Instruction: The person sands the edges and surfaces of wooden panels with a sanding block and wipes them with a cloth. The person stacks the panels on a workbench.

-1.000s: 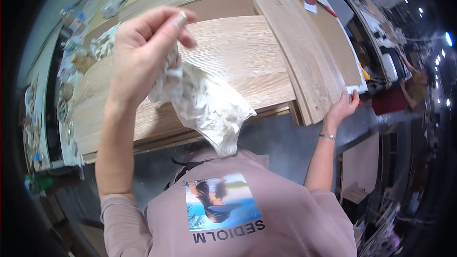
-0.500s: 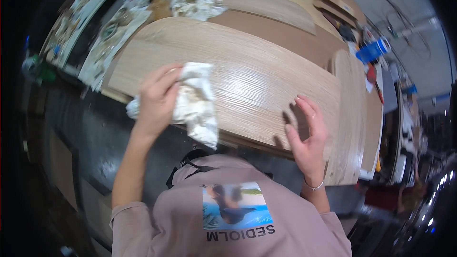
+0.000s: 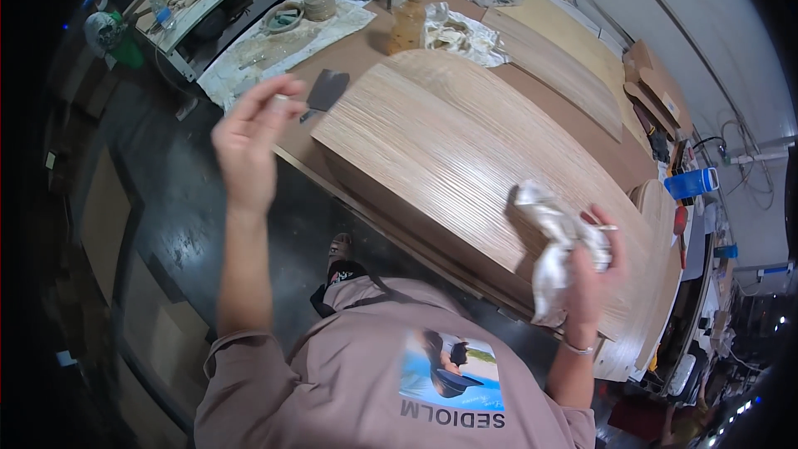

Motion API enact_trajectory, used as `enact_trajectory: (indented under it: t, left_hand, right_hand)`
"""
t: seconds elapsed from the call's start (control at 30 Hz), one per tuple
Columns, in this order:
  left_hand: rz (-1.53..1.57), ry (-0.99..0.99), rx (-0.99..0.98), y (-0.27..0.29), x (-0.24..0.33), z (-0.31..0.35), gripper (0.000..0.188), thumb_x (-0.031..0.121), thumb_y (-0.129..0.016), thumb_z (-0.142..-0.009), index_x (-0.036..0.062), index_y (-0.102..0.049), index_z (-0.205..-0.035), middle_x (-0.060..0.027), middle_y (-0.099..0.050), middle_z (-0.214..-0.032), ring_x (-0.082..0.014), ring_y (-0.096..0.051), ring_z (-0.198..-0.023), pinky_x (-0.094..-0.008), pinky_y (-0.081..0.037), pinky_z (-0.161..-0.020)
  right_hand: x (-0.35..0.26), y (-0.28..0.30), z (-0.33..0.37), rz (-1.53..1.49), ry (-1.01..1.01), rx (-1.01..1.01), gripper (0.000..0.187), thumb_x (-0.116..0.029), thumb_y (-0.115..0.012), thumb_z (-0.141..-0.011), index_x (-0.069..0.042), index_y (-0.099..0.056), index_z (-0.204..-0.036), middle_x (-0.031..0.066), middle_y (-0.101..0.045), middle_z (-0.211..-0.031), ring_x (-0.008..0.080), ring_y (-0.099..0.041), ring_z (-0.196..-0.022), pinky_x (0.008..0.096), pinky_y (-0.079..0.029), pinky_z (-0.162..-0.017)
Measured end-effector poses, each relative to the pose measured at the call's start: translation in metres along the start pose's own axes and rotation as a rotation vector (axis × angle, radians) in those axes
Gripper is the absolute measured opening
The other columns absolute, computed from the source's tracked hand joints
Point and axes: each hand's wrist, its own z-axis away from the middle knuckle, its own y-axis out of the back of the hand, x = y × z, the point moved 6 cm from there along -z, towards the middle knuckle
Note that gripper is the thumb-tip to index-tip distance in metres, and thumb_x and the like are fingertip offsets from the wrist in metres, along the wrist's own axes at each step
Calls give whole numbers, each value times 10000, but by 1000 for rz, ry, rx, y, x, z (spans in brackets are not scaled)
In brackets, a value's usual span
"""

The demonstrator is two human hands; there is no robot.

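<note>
My right hand [image 3: 592,270] is closed on a crumpled white cloth [image 3: 555,241], which hangs over the near right part of a wood-grain panel [image 3: 474,150]. A thin pale thing shows by its fingers, too blurred to name. To the left, my left hand [image 3: 256,133] is raised off the panel's end, fingers bent together. A small whitish spot shows at its fingertips; whether it is something held, I cannot tell. Near those fingertips, a dark flat scraper-like blade [image 3: 327,90] lies on the brown board. The panel's far edge is curved.
Beyond the panel stand a jar of amber liquid [image 3: 407,23] and a crumpled stained cloth [image 3: 465,37]. A round tin [image 3: 319,4] and a shallow dish [image 3: 283,18] sit on stained paper. Another panel [image 3: 555,66] lies behind; a blue container [image 3: 692,184] is at right.
The white cloth has passed from my left hand to my right. My left hand has lifted away leftward. The view has shifted, so the jar and the dark blade now show.
</note>
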Motion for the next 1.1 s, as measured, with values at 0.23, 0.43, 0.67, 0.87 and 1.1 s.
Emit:
enact_trajectory:
  t: [0.23, 0.43, 0.67, 0.87, 1.1]
  left_hand:
    - [-528, 317, 203, 249, -243, -96, 265, 122, -646, -928, -8, -667, -1157, -130, -714, -1031, -199, -678, -851, -298, -533, -797]
    - [-1081, -25, -187, 237, -308, -144, 432, 121, -732, -792, 2, -640, -1197, -188, -654, -1187, -381, -607, -1092, -421, -474, -960]
    - [-1053, 64, -136, 275, -335, -158, 420, 211, -785, -784, 20, -635, -1127, -178, -671, -1096, -353, -633, -1031, -419, -490, -884]
    - [12, 350, -165, 195, -250, -154, 398, -23, -636, -883, 7, -513, -1261, -101, -618, -1090, -184, -605, -1009, -304, -492, -873]
    - [412, 233, -711, 42, -101, -113, 498, -36, -608, -808, -13, -520, -1298, -81, -584, -1145, -154, -562, -1063, -283, -454, -920]
  right_hand:
    - [-28, -59, -51, -589, -191, 252, 311, 34, -481, -884, 44, -597, -1172, 252, -591, -1260, 320, -674, -1015, 443, -601, -856]
    - [-35, -128, -72, -222, 146, 392, 216, 61, -487, -911, 18, -655, -1040, 156, -627, -1207, 201, -642, -1000, 329, -542, -892]
    - [-23, -144, -82, -596, -105, 655, 157, -13, -531, -962, -24, -548, -1117, 110, -661, -1006, 189, -675, -871, 309, -574, -727]
    - [-63, -204, -48, 826, 203, -81, 400, -300, -797, -745, -43, -688, -1033, 152, -567, -1224, 345, -478, -1191, 471, -431, -991]
    - [-50, -199, -57, 956, 230, 35, 233, -225, -743, -800, -73, -671, -962, 123, -626, -1049, 344, -565, -999, 432, -502, -811]
